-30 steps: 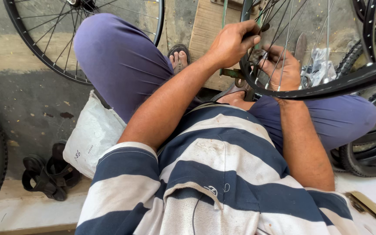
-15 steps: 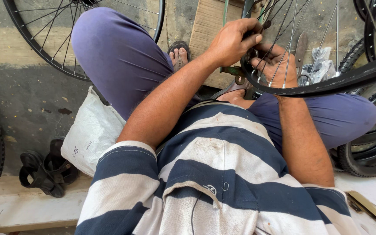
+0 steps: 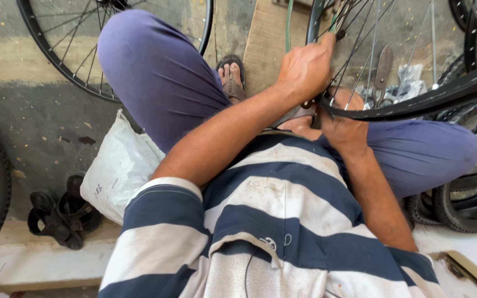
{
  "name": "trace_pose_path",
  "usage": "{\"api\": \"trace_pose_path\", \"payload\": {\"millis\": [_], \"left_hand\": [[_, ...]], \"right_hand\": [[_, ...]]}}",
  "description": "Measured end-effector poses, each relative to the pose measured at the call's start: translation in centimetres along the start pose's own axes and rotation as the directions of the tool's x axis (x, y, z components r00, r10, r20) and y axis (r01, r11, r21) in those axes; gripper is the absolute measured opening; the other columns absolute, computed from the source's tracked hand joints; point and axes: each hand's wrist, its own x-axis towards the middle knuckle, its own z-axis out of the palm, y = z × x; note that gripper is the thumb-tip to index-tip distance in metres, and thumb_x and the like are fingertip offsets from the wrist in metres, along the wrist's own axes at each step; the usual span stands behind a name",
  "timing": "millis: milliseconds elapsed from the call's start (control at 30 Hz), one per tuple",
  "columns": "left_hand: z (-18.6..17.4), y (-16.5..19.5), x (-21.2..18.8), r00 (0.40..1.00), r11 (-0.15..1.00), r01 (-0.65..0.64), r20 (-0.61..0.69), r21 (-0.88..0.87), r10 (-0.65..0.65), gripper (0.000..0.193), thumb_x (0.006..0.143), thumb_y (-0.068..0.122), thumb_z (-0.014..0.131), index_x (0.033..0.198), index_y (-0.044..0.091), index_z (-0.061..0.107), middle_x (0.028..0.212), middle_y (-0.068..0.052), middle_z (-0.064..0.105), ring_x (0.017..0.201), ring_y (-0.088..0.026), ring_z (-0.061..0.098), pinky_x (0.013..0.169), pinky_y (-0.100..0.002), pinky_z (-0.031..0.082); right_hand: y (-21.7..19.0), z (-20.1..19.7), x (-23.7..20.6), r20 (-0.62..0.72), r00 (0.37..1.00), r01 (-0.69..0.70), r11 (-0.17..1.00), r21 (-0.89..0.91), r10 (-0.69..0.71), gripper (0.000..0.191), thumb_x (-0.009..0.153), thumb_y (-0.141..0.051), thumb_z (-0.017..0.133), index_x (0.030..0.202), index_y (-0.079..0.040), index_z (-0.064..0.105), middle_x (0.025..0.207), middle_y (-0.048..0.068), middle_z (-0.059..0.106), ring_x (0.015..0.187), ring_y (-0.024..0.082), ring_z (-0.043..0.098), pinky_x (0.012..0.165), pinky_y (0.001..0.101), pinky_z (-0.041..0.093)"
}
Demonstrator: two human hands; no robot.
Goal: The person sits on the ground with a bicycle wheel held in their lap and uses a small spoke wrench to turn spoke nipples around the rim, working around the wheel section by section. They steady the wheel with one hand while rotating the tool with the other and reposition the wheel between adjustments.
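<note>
Both hands slid lower: left hand (image 3: 306, 69) fingers wrapped around spokes, right hand (image 3: 342, 124) steadying the wheel rim (image 3: 415, 102), upper right; its fingers hidden.

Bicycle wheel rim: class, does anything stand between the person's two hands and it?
Nothing visible does. The left hand is already among the spokes just inside the bicycle wheel rim, and the right hand rests against the rim's near edge. Whether either hand grips a small tool cannot be told.
</note>
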Motion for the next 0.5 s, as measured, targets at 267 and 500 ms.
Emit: {"api": "trace_pose_path", "payload": {"millis": [267,500], "left_hand": [[-7.1,-1.4,-1.9,0.723,0.348,0.369,0.501,-0.862,0.475,0.035,0.093,0.022,0.071,0.125,0.011,0.061,0.116,-0.002,0.072,0.087,-0.01,0.068,0.075,-0.029,0.058],[-3.8,1.7,-1.7,0.956,0.928,-0.045,0.254,-0.369,0.148,0.038,0.085,0.032,0.085,0.094,0.002,0.065,0.087,-0.015,0.068,0.086,-0.028,0.065,0.073,-0.043,0.05]], "right_hand": [[-4.8,-8.0,0.1,-0.034,0.997,-0.062,0.995,0.081,0.065,0.014,0.101,-0.005,0.075,0.113,-0.002,0.069,0.105,0.016,0.07,0.091,0.037,0.069,0.079,0.0431,0.054],[-4.4,-6.8,1.1,-0.009,0.998,-0.066,0.996,0.057,0.067,0.013,0.093,-0.007,0.078,0.104,-0.002,0.072,0.096,0.017,0.071,0.084,0.037,0.069,0.075,0.0435,0.053]]}}
